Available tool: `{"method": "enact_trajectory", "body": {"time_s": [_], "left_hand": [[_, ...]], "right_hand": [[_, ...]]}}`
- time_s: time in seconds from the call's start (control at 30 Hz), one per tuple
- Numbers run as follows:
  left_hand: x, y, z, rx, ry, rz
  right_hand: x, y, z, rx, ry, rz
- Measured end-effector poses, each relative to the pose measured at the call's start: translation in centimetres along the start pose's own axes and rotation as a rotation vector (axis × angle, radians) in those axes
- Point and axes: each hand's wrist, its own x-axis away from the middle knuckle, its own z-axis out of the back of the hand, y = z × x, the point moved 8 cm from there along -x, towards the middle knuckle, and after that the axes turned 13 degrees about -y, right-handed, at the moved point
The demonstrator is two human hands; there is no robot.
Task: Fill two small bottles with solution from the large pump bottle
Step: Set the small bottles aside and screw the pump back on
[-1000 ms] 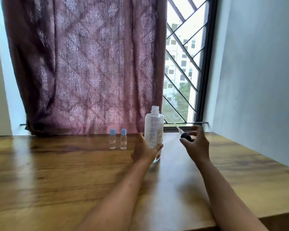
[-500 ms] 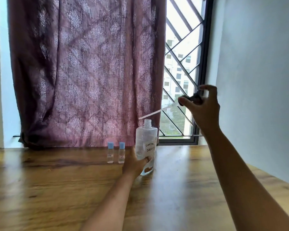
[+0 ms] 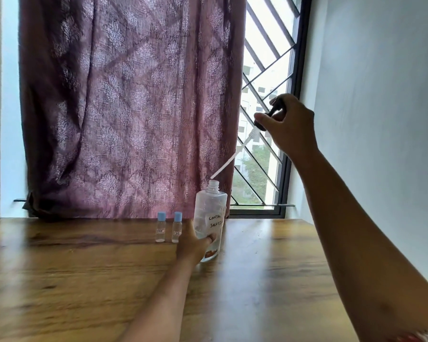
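The large clear bottle point(image 3: 210, 218), with a handwritten label, stands on the wooden table point(image 3: 84, 280), its neck uncapped. My left hand point(image 3: 194, 244) grips its lower part. My right hand point(image 3: 288, 124) is raised up and to the right of the bottle and holds the black pump head point(image 3: 261, 123). The pump's thin white tube point(image 3: 229, 161) slants down, and its tip hangs just above the bottle's mouth. Two small clear bottles with blue caps point(image 3: 161, 227) point(image 3: 177, 227) stand side by side just left of the big bottle.
A maroon patterned curtain point(image 3: 124, 107) hangs behind the table. To its right is a window with a black diagonal grille point(image 3: 265, 149). A pale wall point(image 3: 381, 119) borders the table on the right.
My right hand carried the pump from low beside the bottle up above it. The tube swung from nearly level to slanting down, its tip now over the mouth. The left hand stayed on the bottle.
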Motion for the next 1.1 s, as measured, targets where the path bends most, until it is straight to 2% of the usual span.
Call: {"method": "enact_trajectory", "body": {"time_s": [0.2,0.4,0.57,0.67,0.83,1.1], "left_hand": [[0.2,0.6,-0.1,0.025,0.01,-0.042],[0.4,1.0,-0.1,0.069,-0.008,-0.09],[0.4,1.5,-1.0,0.098,-0.139,-0.13],[0.4,1.1,-0.9,0.146,-0.147,-0.1],[0.2,0.8,-0.5,0.179,-0.123,-0.078],[-0.4,0.8,-0.7,0.165,-0.132,-0.097]], "right_hand": [[-0.6,-0.5,-0.6,0.061,-0.068,0.012],[-1.1,0.9,-3.7,-0.021,-0.168,-0.02],[0.9,5.9,-10.0,-0.051,-0.426,-0.252],[3.3,9.4,-13.4,-0.117,-0.507,-0.387],[4.8,11.4,-16.2,-0.352,-0.482,-0.372],[5.5,12.2,-17.8,-0.314,-0.372,-0.373]]}}
